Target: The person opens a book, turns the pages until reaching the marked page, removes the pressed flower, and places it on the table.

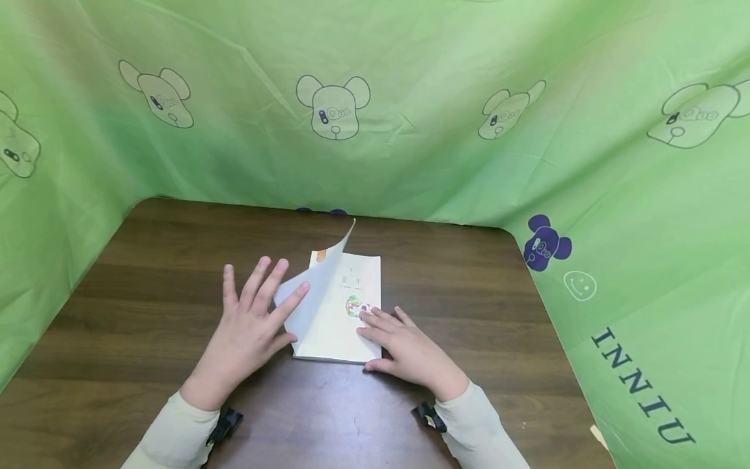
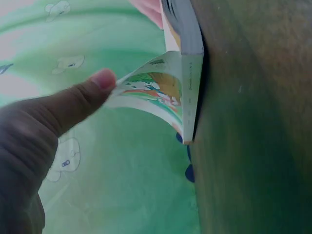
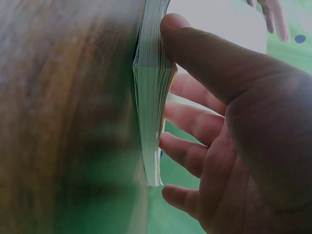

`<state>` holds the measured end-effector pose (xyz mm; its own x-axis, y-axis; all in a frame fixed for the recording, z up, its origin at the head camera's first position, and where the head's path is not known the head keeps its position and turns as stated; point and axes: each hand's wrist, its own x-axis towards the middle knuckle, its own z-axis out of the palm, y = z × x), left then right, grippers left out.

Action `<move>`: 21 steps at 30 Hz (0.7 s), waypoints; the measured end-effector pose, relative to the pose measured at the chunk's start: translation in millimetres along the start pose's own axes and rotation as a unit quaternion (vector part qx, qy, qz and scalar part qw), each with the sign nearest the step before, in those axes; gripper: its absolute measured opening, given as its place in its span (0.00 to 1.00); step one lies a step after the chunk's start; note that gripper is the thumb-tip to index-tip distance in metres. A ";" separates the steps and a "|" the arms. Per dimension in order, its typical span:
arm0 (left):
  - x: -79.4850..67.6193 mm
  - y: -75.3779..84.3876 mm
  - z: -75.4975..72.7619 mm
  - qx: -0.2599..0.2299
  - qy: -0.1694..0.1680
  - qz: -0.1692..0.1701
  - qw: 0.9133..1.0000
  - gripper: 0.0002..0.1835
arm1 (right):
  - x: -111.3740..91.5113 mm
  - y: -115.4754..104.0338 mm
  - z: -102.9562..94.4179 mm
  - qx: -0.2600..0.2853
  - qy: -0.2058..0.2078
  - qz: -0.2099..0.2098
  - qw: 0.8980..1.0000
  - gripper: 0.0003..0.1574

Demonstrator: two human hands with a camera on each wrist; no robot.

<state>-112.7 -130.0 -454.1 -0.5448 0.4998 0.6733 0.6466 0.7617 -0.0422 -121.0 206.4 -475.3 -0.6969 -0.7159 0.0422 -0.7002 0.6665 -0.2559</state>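
A paperback book point(image 1: 334, 346) lies on the table, its front cover point(image 1: 316, 290) lifted and curving up along the left side. Beneath the cover shows a white title page with a small coloured picture and printed characters. My left hand point(image 1: 249, 329) is spread at the raised cover, thumb and index finger against it. In the left wrist view, the thumb point(image 2: 100, 83) meets the cover's edge beside a colourful printed picture. My right hand point(image 1: 407, 348) rests on the page's lower right with fingers extended. Its thumb point(image 3: 178, 29) lies near the book's corner in the right wrist view.
The dark wooden table point(image 1: 469, 312) extends around the book. A green curtain point(image 1: 410, 169) with bear drawings encloses the back and both sides. Black wrist straps point(image 1: 225, 426) sit at the light sleeves. A small pale piece point(image 1: 599, 436) lies at the right table edge.
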 end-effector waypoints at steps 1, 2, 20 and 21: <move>-0.3 -0.7 -1.9 0.009 -0.010 -0.010 1.000 0.66 | 0.0 -0.4 -0.3 0.000 -0.001 0.001 1.000 0.40; -0.8 -1.2 -3.6 0.014 -0.022 -0.020 0.999 0.66 | 0.1 -0.7 -0.5 0.000 -0.001 0.002 1.000 0.40; -19.3 -0.8 12.4 -0.075 -0.305 -0.106 0.943 0.49 | -1.1 -4.8 -4.5 -0.024 0.007 0.003 1.000 0.34; -19.8 -0.5 12.8 -0.090 -0.311 -0.111 0.940 0.48 | -1.0 -4.6 -4.4 -0.029 0.010 -0.002 1.000 0.34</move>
<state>-109.0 -135.0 -476.9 -0.8476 0.5234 0.0871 0.5292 0.8217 0.2115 -117.7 205.0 -469.9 -0.6972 -0.7143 0.0615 -0.7098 0.6755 -0.1998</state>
